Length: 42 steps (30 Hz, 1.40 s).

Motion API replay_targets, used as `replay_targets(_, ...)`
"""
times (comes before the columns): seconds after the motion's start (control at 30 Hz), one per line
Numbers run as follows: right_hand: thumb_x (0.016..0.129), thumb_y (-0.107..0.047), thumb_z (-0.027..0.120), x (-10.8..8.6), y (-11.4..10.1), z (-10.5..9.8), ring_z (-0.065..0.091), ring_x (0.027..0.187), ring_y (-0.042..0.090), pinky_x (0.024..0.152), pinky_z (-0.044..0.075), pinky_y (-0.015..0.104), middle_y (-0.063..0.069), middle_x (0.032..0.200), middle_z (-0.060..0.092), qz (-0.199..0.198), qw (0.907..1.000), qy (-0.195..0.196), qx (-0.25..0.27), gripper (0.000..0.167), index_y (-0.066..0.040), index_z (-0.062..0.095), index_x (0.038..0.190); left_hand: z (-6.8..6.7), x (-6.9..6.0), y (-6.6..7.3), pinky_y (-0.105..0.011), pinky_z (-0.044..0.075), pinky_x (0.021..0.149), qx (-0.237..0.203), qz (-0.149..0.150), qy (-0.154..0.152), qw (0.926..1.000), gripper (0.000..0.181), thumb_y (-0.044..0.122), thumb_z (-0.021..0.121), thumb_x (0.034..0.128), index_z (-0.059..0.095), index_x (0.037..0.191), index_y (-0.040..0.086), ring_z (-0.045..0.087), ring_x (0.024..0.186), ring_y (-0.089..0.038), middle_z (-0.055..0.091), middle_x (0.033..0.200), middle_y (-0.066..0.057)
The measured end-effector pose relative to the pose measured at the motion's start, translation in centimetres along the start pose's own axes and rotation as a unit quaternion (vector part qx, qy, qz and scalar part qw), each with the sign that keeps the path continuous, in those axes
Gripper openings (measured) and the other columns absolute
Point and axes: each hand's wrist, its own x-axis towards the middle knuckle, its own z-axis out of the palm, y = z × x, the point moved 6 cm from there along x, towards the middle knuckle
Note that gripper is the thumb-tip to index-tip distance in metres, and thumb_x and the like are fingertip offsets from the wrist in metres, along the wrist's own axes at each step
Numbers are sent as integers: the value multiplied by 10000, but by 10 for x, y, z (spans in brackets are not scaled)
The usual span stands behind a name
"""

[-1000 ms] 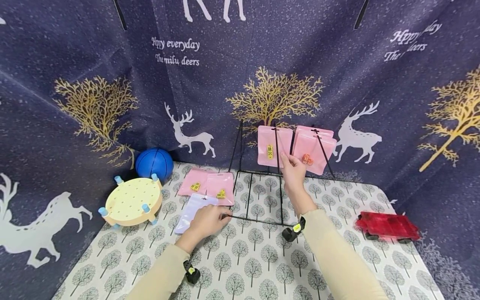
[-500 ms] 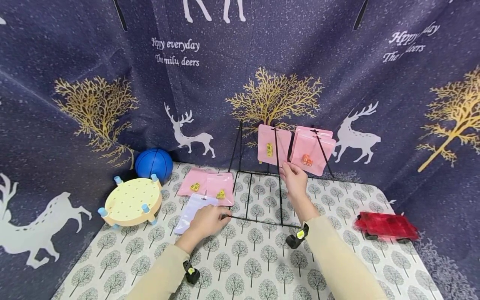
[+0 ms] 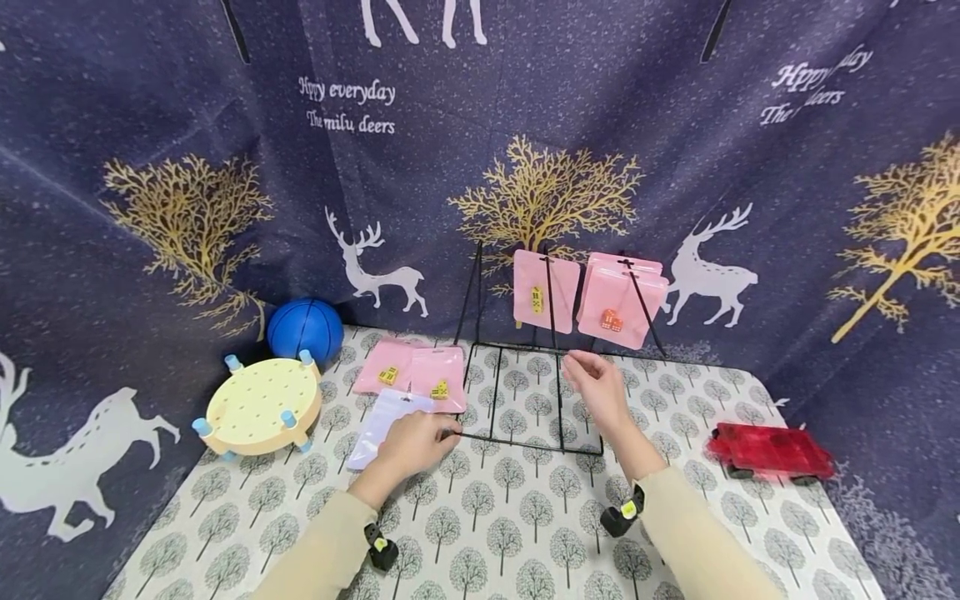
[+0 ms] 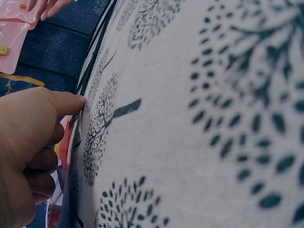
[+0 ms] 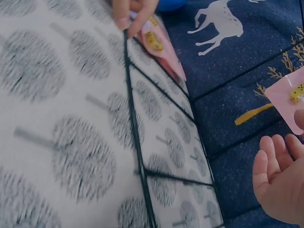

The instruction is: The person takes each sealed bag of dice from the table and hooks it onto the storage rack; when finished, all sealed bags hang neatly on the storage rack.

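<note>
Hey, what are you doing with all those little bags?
A person's left hand pinches the near left corner of a black wire rack. The right hand is open and holds nothing, just below a hanging pink bag with yellow dice. More pink bags hang to its right. Two other pink bags and a pale purple bag lie left of the rack.

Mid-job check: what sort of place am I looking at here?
Probably a staged tabletop workspace: a deer-print cloth backdrop hangs behind a tree-print tablecloth, and a black wire rack holds pink bags showing dice.
</note>
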Motion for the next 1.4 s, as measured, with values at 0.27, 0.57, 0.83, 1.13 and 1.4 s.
replay_targets(0.27, 1003, -210, 722, -23, 4, -13, 650, 872, 133, 761, 522, 209, 122, 1047, 707, -943, 9888, -331, -1110, 323, 25, 703, 1226, -4, -4, 5, -277, 385, 455, 286, 143, 290, 9991, 214, 307, 741, 962, 789, 1157, 234, 428, 507, -51, 598, 675, 129)
replay_targets(0.57, 939, -206, 794, -49, 27, -23, 568, 687, 142, 536, 484, 260, 9, 876, 635, -1122, 9573, -957, -2485, 316, -24, 732, 1190, -25, -17, 7, -365, 573, 668, 754, -237, 1013, 9917, 441, 391, 763, 926, 709, 1311, 185, 675, 969, -230, 711, 1135, -27)
replay_targets(0.83, 934, -290, 800, -62, 50, -32, 526, 692, 118, 599, 464, 285, -52, 868, 584, -1021, 9275, -1432, -3299, 329, -84, 735, 1182, -46, -38, 1, -589, 541, 888, 423, -1043, 1359, 9843, 712, 485, 805, 875, 593, 1454, 129, 567, 1231, -385, 577, 1418, -156)
replay_targets(1.13, 866, -281, 863, -64, 66, -38, 549, 766, 115, 710, 497, 300, -73, 880, 597, -1165, 9219, -1491, -3381, 252, -172, 746, 1061, -51, -65, -26, -652, 524, 854, 222, -2016, 1217, 9716, 987, 644, 775, 837, 433, 1555, 58, 533, 1229, -471, 478, 1474, -263)
replay_targets(1.4, 872, -264, 860, -67, 71, -44, 517, 756, 107, 710, 472, 289, -79, 838, 561, -1134, 9237, -1373, -3391, 176, -251, 686, 894, -46, -84, -47, -724, 467, 908, 267, -2600, 812, 9618, 1109, 705, 752, 813, 359, 1572, -2, 450, 1307, -535, 424, 1481, -364)
